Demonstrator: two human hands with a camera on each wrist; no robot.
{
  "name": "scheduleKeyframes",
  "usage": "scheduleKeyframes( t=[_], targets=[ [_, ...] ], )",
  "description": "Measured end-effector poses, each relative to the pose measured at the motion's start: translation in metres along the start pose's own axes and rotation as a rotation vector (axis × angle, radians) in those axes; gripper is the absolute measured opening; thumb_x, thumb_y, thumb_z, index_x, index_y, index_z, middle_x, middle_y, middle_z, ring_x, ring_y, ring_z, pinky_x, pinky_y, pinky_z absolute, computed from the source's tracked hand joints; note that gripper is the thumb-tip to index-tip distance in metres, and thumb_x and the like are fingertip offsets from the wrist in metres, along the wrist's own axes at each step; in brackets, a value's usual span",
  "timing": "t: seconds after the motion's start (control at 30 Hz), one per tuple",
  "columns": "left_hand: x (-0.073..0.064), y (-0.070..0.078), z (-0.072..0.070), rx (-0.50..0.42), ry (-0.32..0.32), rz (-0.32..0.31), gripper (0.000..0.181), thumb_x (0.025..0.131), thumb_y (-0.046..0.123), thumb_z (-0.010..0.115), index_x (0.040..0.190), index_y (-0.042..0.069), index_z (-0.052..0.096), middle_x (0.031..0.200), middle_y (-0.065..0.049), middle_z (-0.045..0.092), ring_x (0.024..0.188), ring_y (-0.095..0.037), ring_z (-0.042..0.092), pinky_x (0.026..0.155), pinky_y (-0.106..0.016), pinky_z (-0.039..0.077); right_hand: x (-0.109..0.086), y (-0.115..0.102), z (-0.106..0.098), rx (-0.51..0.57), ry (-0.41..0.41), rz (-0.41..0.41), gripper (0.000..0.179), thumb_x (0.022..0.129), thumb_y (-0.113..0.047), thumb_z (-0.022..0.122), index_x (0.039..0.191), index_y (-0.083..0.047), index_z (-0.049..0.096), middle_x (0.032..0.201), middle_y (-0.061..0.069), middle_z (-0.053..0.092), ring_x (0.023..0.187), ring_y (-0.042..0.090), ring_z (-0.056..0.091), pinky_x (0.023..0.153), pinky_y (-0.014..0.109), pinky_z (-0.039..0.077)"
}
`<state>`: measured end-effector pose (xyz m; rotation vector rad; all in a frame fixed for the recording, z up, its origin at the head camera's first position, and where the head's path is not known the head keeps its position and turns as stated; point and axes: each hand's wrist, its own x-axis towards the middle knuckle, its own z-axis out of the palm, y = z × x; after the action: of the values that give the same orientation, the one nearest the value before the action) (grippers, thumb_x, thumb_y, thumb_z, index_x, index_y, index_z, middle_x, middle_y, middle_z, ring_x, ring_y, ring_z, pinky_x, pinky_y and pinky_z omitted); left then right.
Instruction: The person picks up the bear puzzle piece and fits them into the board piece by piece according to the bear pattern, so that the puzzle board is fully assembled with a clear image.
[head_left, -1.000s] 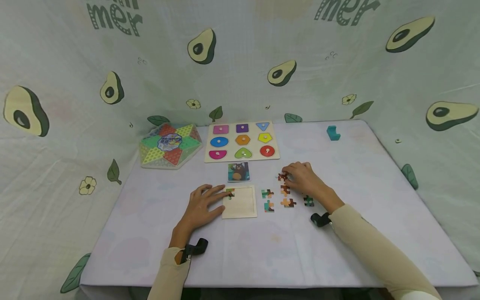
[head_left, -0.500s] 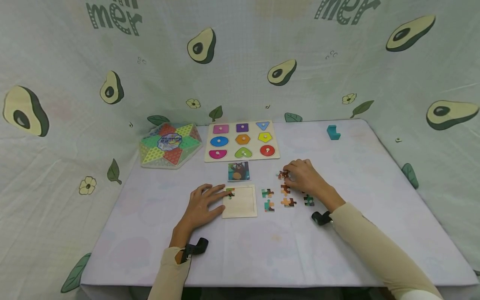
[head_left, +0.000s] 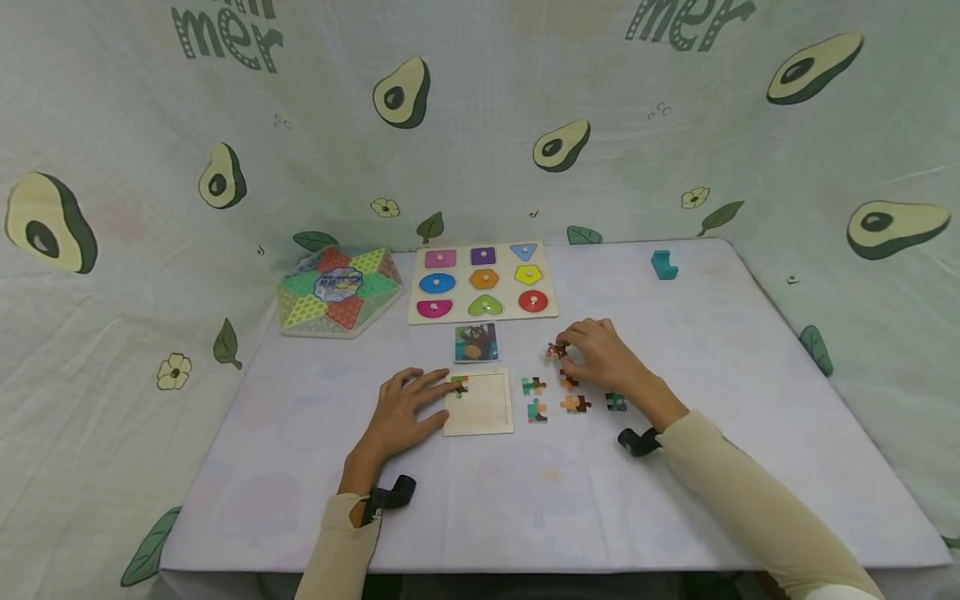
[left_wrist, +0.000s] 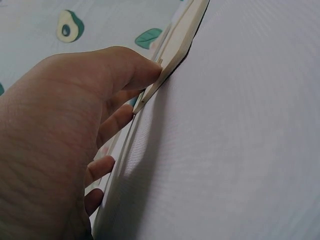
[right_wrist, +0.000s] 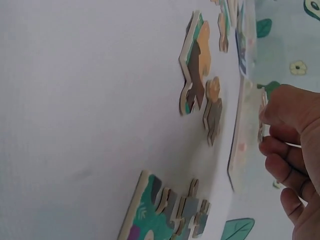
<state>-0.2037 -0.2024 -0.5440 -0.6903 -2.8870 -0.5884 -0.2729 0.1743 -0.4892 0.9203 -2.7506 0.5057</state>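
Note:
My left hand (head_left: 401,417) rests with spread fingers at the left edge of a square wooden puzzle tray (head_left: 483,414). One fingertip touches the green-and-brown jigsaw piece (head_left: 460,384) in the tray's top left corner. In the left wrist view the thumb lies on the rim of the tray (left_wrist: 176,46). Right of the tray, my right hand (head_left: 602,357) pinches a brown jigsaw piece (head_left: 556,351) between thumb and fingers; the right wrist view shows this piece (right_wrist: 261,116) edge-on, above the table. Below that hand lie loose jigsaw pieces (head_left: 576,405), some partly hidden.
A bear picture card (head_left: 476,342) lies just behind the tray. Farther back are a board of coloured shapes (head_left: 510,279) and a patterned, many-sided box (head_left: 339,292). A small teal block (head_left: 663,265) stands at the back right. Two more jigsaw pieces (head_left: 534,386) sit beside the tray.
My right hand has shifted a little to the left, carrying the brown jigsaw piece with it. The left hand has stayed in place on the tray.

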Motion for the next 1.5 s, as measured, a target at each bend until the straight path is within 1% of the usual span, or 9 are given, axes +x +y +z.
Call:
scheduleKeyframes(
  t=[0.23, 0.43, 0.53, 0.67, 0.93, 1.17, 1.33, 1.5],
  targets=[
    [-0.001, -0.002, 0.001, -0.004, -0.003, -0.008, 0.047, 0.094, 0.046, 0.062, 0.140, 0.037, 0.060, 0.152, 0.008, 0.046, 0.139, -0.031, 0.034, 0.109, -0.060, 0.022, 0.004, -0.016, -0.002, 0.028, 0.020, -0.069, 0.026, 0.084, -0.016, 0.078, 0.108, -0.006, 0.073, 0.107, 0.006, 0.070, 0.106, 0.026, 0.059, 0.089, 0.043, 0.038],
    [-0.001, -0.003, 0.001, -0.001, 0.004, 0.000, 0.047, 0.094, 0.047, 0.062, 0.140, 0.038, 0.059, 0.152, 0.008, 0.046, 0.138, -0.031, 0.034, 0.108, -0.060, 0.023, 0.006, -0.025, 0.002, 0.047, 0.018, -0.090, 0.025, 0.084, -0.016, 0.078, 0.107, -0.008, 0.073, 0.105, 0.004, 0.069, 0.105, 0.023, 0.058, 0.090, 0.041, 0.037],
    [-0.001, -0.004, 0.001, 0.003, 0.005, 0.013, 0.048, 0.094, 0.047, 0.062, 0.141, 0.038, 0.058, 0.152, 0.008, 0.046, 0.137, -0.031, 0.035, 0.107, -0.061, 0.024, 0.006, -0.028, 0.003, 0.056, 0.022, -0.104, 0.025, 0.084, -0.016, 0.078, 0.107, -0.007, 0.073, 0.105, 0.004, 0.069, 0.104, 0.023, 0.059, 0.089, 0.041, 0.038],
    [-0.002, -0.004, 0.001, -0.004, 0.011, 0.014, 0.048, 0.094, 0.046, 0.063, 0.141, 0.037, 0.059, 0.151, 0.007, 0.047, 0.137, -0.031, 0.035, 0.107, -0.061, 0.024, 0.008, -0.035, 0.005, 0.073, 0.035, -0.127, 0.026, 0.083, -0.016, 0.080, 0.107, -0.007, 0.074, 0.105, 0.004, 0.070, 0.104, 0.023, 0.059, 0.087, 0.042, 0.039],
    [-0.002, -0.005, 0.000, -0.018, 0.011, 0.020, 0.048, 0.095, 0.047, 0.062, 0.142, 0.037, 0.057, 0.152, 0.008, 0.046, 0.137, -0.030, 0.035, 0.107, -0.060, 0.023, 0.011, -0.044, 0.010, 0.058, 0.020, -0.129, 0.026, 0.084, -0.017, 0.079, 0.107, -0.008, 0.074, 0.105, 0.003, 0.070, 0.104, 0.022, 0.059, 0.089, 0.042, 0.040],
    [-0.001, -0.006, 0.001, -0.013, 0.023, 0.028, 0.048, 0.095, 0.047, 0.062, 0.142, 0.037, 0.058, 0.152, 0.007, 0.047, 0.136, -0.031, 0.035, 0.107, -0.061, 0.024, 0.015, -0.051, 0.013, 0.075, 0.002, -0.152, 0.024, 0.085, -0.017, 0.077, 0.108, -0.009, 0.073, 0.107, 0.002, 0.070, 0.106, 0.021, 0.058, 0.090, 0.041, 0.039],
    [0.000, -0.005, -0.001, -0.017, 0.004, 0.017, 0.048, 0.095, 0.047, 0.061, 0.142, 0.038, 0.057, 0.152, 0.008, 0.046, 0.137, -0.030, 0.035, 0.108, -0.060, 0.023, 0.017, -0.056, 0.017, 0.075, -0.001, -0.174, 0.024, 0.085, -0.017, 0.077, 0.107, -0.009, 0.073, 0.105, 0.002, 0.069, 0.104, 0.021, 0.059, 0.088, 0.042, 0.039],
    [0.000, -0.003, -0.002, -0.022, -0.009, 0.011, 0.048, 0.095, 0.047, 0.061, 0.142, 0.037, 0.057, 0.152, 0.008, 0.046, 0.137, -0.031, 0.034, 0.108, -0.060, 0.023, 0.018, -0.061, 0.020, 0.101, -0.008, -0.170, 0.024, 0.085, -0.017, 0.076, 0.108, -0.010, 0.073, 0.105, 0.001, 0.068, 0.104, 0.021, 0.058, 0.089, 0.041, 0.039]
  ],
)
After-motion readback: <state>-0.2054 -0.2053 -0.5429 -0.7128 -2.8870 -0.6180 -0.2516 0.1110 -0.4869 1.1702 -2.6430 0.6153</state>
